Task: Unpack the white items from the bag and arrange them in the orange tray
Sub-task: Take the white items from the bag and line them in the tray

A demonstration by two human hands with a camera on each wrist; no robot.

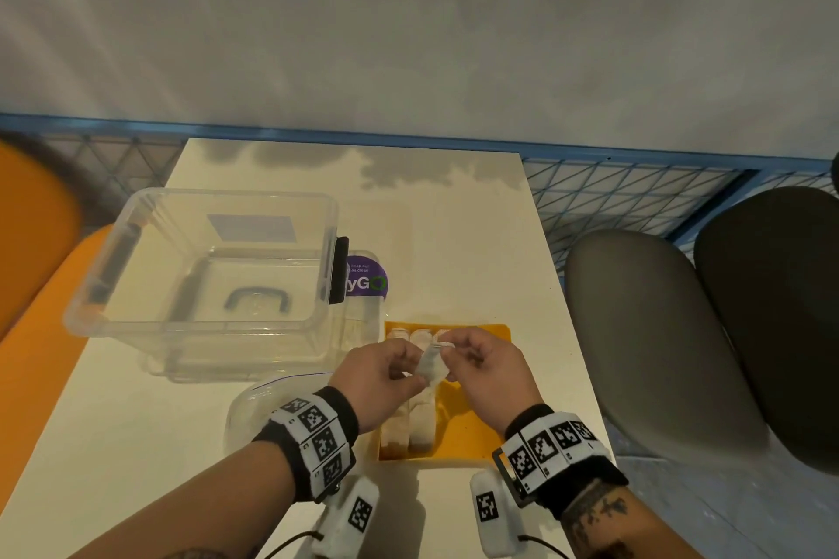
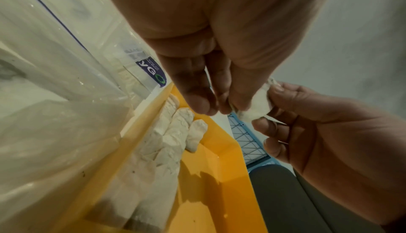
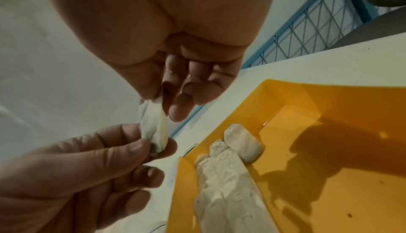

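Both wrists, banded with black-and-white markers, are seen closest in the head view, and just beyond them one small white item [image 1: 431, 365] is held up in the air between the two hands. Its lower end is pinched by the left hand [image 1: 381, 370] between thumb and fingertips, and its upper end is pinched by the right hand [image 1: 488, 365] in the same way; neither hand is open. The piece is held directly above the orange tray [image 1: 481, 418], over the near end of the white rolls [image 3: 222, 181] already laid there. Those rolls are packed side by side against the tray's left wall, with their long axes running away from the person, and the right part of the tray floor is bare. The held item's long axis is roughly in line with them. The clear bag [image 1: 254, 404] is lying just left of the tray, nearer the left hand. A short lowering to the right of the laid rolls is judged to be what placement calls for.
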